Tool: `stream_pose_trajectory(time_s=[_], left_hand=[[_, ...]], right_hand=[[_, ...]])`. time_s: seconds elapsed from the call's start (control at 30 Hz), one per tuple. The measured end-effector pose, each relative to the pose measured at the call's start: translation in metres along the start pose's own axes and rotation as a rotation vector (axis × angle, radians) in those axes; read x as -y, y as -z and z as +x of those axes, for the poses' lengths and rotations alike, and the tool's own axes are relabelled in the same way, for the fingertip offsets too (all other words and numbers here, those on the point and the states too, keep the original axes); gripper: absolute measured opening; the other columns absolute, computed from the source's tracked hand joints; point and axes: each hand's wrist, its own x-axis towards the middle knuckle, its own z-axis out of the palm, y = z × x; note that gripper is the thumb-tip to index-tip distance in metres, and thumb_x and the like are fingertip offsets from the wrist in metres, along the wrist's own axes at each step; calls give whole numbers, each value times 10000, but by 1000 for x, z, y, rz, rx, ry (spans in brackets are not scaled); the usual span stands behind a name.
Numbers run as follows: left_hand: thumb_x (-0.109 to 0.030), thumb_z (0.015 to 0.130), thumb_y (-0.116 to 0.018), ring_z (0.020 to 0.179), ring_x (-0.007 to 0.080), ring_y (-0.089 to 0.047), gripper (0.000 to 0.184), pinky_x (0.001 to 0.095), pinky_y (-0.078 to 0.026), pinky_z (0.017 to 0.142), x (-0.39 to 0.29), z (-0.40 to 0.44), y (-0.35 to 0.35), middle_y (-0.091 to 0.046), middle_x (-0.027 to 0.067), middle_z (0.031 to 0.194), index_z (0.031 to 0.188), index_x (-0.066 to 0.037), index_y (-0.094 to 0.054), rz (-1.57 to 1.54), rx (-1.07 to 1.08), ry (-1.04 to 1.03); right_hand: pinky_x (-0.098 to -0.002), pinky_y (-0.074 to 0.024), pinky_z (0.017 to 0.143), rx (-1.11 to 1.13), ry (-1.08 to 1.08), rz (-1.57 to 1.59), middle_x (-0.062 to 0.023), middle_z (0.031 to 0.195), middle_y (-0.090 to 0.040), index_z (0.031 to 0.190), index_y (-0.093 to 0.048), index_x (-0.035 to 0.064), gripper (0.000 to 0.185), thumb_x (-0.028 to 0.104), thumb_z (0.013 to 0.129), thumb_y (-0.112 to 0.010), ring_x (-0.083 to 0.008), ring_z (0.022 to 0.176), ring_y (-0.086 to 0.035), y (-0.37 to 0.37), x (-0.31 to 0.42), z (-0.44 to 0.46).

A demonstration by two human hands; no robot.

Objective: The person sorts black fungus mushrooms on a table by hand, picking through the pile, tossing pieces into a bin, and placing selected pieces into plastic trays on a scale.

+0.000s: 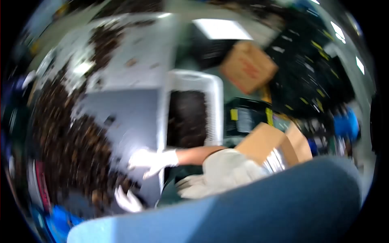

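Motion blurs the whole view. My right hand point(152, 160), in a white glove, reaches over the dark grey board point(129, 109) with its fingers stretched apart; I make out nothing in it. Lower down, my left hand point(127, 200), also white-gloved, shows spread fingers beside the dark brown dried-looking pieces point(77, 150). Its wrist is hidden behind a large blue-grey shape, perhaps a sleeve. Past my right hand stands a white plastic basket point(219, 105) holding a dark brown mass point(186, 117).
A white glove-like bundle point(227, 174) lies at the lower middle; whose it is, I cannot tell. Right of it stands an open cardboard box point(263, 139). Beyond are another carton point(249, 67), black crates point(247, 117) and a large black stack point(308, 73).
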Motion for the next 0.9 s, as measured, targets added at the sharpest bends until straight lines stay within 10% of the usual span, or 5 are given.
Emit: stream_pose_trajectory(time_s=[0.03,0.4,0.9], left_hand=[[-199,848,-657,1273,374,-428,551,461,-342,1075,-9,17,-9,-435,212,1416,1354,-48,-500,-22,-6,-79],[-180,839,-651,1200,367,-461,481,459,-366,1033,-139,85,-53,-473,205,1325,1281,-40,-525,-126,-32,-593],[-156,826,-643,1100,359,-505,387,455,-399,975,-165,91,-48,-524,195,1201,1182,-29,-560,-112,22,-667]], right_hand=[[-521,-393,1037,-29,-4,-25,-143,1415,-490,1368,-506,60,547,403,946,-565,-303,1337,-425,15,30,-17],[-508,-398,993,-308,-386,-148,-134,1321,-509,1273,-534,74,473,368,905,-572,-307,1261,-445,16,139,-112],[-489,-404,932,-461,-446,-183,-121,1195,-536,1144,-572,94,372,321,850,-582,-314,1158,-472,5,160,-124]])
